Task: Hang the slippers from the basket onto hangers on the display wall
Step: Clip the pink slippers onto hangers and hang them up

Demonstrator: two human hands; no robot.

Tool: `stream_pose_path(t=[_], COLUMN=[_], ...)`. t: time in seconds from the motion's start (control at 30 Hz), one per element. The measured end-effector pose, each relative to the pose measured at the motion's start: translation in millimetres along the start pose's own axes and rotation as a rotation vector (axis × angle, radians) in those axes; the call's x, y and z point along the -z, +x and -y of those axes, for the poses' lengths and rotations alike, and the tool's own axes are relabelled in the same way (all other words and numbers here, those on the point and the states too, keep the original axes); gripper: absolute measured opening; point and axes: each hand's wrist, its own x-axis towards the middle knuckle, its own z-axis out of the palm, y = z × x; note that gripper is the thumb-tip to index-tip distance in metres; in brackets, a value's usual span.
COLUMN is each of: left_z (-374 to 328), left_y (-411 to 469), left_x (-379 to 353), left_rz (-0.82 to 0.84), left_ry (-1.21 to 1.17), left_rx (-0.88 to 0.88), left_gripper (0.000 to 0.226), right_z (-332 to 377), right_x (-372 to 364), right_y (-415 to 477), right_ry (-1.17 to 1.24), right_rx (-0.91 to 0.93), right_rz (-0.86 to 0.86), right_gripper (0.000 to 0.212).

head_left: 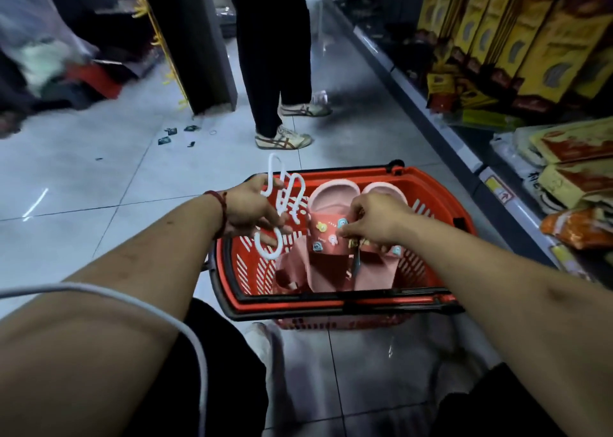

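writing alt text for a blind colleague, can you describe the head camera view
A person's right hand grips pink slippers lying in a red shopping basket on a tiled shop floor, while the left hand holds a white plastic hanger over the basket's edge. Another person's legs stand beyond, with stocked shelves on the right.

Both bare forearms reach forward and down, almost parallel. The left hand [250, 209], with a red cord [223, 214] on its wrist, curls its fingers round a white hanger [269, 255]. The right hand [374, 219] is turned palm down and its fingertips pinch a pink slipper [323, 237].
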Motion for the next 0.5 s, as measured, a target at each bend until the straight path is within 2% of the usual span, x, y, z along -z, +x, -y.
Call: stream_pose_path(t=[0.17,0.3,0.37,0.5], left_z=[5,6,6,1], left_y=[0,-4,-2,-2], left_x=[14,12,12,7], left_rz=[-0.041,-0.072,-0.157,-0.298], left_ry=[0.042,0.115,0.135,0.125], left_rx=[0.0,-0.003,-0.025,-0.109], left_gripper=[0.076,0.08,0.069,0.03], right_z=[-6,-6,-3,6], right_x=[9,20,26,36], right_y=[4,8,10,12], right_ry=[0.083,0.172,0.192,0.202], right_rx=[-0.029,-0.04,-0.038,-0.005], right_rz=[-0.053,-0.171,-0.229,-0.309], right_gripper=[0.03,0.029,0.03,0.031])
